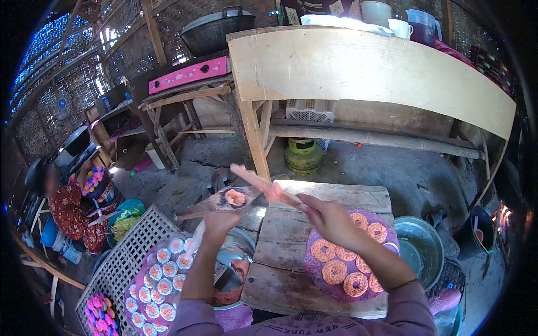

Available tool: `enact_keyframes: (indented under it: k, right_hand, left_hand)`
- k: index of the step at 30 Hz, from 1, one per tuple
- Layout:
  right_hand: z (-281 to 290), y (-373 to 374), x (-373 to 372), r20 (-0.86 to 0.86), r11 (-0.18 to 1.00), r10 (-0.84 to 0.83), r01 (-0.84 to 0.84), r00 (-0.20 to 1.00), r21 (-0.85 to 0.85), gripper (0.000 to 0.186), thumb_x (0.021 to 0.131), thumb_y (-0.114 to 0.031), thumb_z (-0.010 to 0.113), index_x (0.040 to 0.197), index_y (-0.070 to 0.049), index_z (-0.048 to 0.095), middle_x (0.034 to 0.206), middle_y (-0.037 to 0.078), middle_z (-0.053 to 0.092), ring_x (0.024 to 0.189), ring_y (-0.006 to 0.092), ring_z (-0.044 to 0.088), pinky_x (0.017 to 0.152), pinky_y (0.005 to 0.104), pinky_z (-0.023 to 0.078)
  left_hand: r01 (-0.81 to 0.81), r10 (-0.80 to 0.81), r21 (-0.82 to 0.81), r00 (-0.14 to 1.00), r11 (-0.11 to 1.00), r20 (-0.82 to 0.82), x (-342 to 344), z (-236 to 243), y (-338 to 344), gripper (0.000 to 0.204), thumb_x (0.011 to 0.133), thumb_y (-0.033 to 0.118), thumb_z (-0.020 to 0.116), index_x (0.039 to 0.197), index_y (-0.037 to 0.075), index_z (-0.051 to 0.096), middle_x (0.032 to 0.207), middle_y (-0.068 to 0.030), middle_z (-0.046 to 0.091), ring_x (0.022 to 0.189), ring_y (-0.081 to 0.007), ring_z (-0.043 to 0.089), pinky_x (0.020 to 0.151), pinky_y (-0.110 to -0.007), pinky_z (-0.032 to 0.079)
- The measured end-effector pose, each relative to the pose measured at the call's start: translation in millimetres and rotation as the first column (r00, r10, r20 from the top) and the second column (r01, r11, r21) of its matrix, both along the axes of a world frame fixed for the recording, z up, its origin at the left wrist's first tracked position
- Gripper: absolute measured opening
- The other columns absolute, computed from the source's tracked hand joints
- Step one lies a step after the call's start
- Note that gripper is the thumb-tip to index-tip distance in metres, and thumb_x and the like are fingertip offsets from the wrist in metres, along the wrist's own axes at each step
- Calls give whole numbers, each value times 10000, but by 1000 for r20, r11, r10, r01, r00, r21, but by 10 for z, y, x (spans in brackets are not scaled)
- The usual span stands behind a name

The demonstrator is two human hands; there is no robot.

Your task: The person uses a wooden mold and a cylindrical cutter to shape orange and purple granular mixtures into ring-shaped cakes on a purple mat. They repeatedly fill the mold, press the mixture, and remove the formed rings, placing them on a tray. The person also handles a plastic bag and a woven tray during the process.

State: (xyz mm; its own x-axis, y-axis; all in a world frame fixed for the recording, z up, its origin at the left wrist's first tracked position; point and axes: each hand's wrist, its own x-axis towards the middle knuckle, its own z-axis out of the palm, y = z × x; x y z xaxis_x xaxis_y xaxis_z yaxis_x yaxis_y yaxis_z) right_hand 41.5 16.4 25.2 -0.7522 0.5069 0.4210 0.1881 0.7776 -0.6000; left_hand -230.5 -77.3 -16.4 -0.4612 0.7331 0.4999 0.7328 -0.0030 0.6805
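My left hand (221,223) is closed around the underside of a flat brownish piece (204,207) with a dark round middle. A lump of pink dough (235,197) lies on that middle. My right hand (330,219) grips the near end of a flat stick (288,197), smeared with pink dough and slanting up to the left, just above the flat piece. Below my left forearm is a metal basin (240,241) with pink dough inside. Several ring-shaped pink dough pieces (334,272) lie on a round purple sheet (314,288), partly under my right forearm.
The rings' sheet lies on a low wooden table (274,288). To the left, a woven rack (126,249) holds several pink-topped rounds (164,287). A water-filled basin (417,252) stands at right. Ahead are a green gas cylinder (304,157) and a bench (364,61). Another person (78,210) sits far left.
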Motion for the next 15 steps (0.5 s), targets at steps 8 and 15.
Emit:
enact_keyframes:
  k: [8,15]
  right_hand:
    - [-591,-570,-524,35,997,-36,39,999,-70,574,920,-52,471,1471,-139,335,1017,260,576,813,468,613,702,495,501]
    - [-518,-234,-403,13,970,-1,4,1000,-244,404,953,-74,461,1356,-44,474,934,298,636,821,450,646,728,447,512]
  left_hand:
    - [142,-259,325,899,935,353,-142,-168,244,260,827,273,639,1000,80,630,882,-67,661,846,-228,638,762,-368,508]
    - [-247,257,86,839,965,-479,-504,-415,159,182,859,165,530,1006,75,589,985,-71,624,929,-172,595,755,-305,492]
